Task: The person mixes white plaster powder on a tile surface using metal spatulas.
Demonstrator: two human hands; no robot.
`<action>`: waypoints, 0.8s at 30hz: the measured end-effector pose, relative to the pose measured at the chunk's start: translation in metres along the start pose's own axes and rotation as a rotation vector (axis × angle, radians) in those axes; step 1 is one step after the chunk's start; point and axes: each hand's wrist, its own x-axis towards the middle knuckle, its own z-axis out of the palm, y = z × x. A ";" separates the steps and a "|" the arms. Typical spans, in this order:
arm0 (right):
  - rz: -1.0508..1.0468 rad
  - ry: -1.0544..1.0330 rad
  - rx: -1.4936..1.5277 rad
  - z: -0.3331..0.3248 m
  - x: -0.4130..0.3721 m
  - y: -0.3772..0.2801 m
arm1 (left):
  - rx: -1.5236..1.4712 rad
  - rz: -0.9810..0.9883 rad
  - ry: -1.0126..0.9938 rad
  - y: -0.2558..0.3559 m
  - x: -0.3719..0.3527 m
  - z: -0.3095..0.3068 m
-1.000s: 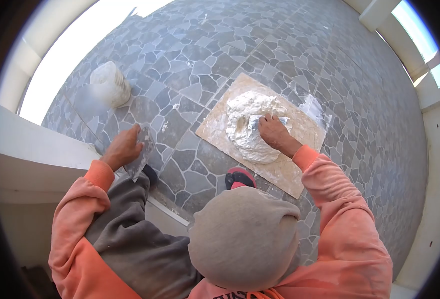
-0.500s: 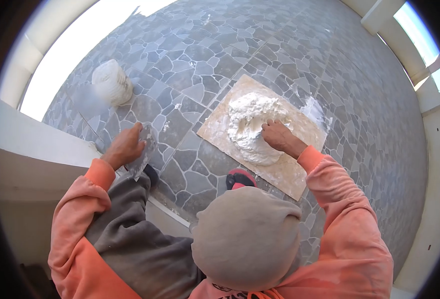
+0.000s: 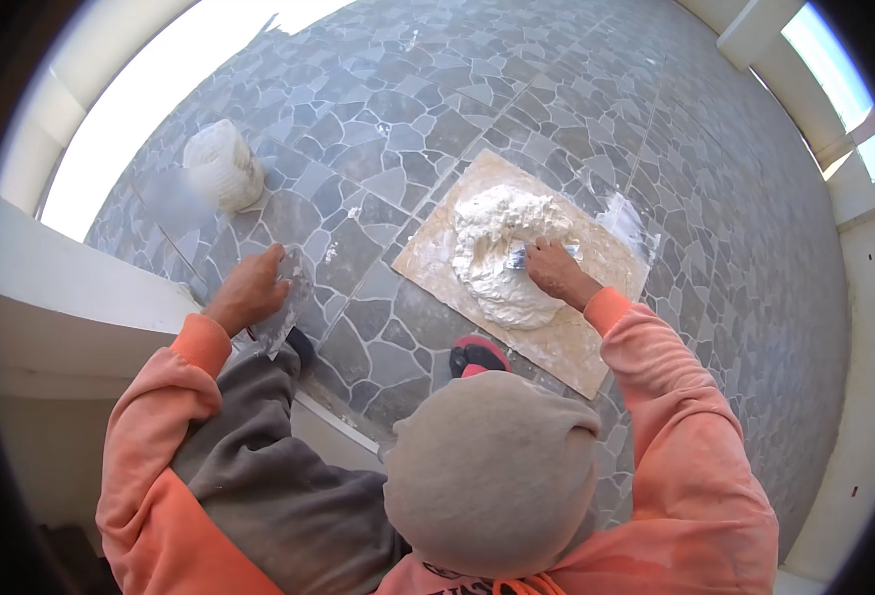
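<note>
My right hand (image 3: 554,266) is closed round a putty knife (image 3: 518,258), whose shiny blade shows beside my fingers. Its blade touches a mound of wet white plaster (image 3: 502,218). Under the mound lies a beige square tile (image 3: 581,362), smeared with white. On the other side, my left hand (image 3: 251,290) grips a flat grey plate (image 3: 292,307) with white smears, like a plasterer's blade. It hangs above the floor near my dark shoe, and my palm hides its handle side.
A white translucent bucket (image 3: 224,167) stands on the stone-patterned floor (image 3: 378,109) at the far left. White splashes (image 3: 624,220) mark the floor right of the tile. A pale ledge (image 3: 90,273) runs along the left. My red and black sandal (image 3: 477,354) is close to the tile.
My right hand has shifted slightly and turned, so the putty knife's blade now shows in the plaster. My left hand and its plate have stayed nearly still.
</note>
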 end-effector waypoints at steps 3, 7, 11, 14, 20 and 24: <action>-0.022 -0.120 0.050 -0.006 -0.001 0.004 | -0.013 0.018 0.018 0.003 -0.001 -0.002; 0.196 0.045 -0.066 -0.021 0.004 0.004 | -0.015 -0.030 -0.073 0.005 0.002 -0.003; 0.014 -0.130 -0.039 0.023 0.001 -0.002 | -0.002 -0.023 -0.049 0.005 0.002 -0.004; 0.029 -0.097 0.026 -0.029 0.004 0.010 | -0.018 -0.031 -0.049 0.002 0.001 -0.002; -0.070 -0.126 0.031 0.007 0.010 -0.012 | 0.001 0.010 -0.018 -0.001 0.002 -0.001; -0.018 -0.059 0.111 -0.028 0.001 0.020 | -0.031 -0.042 -0.064 0.000 0.001 -0.002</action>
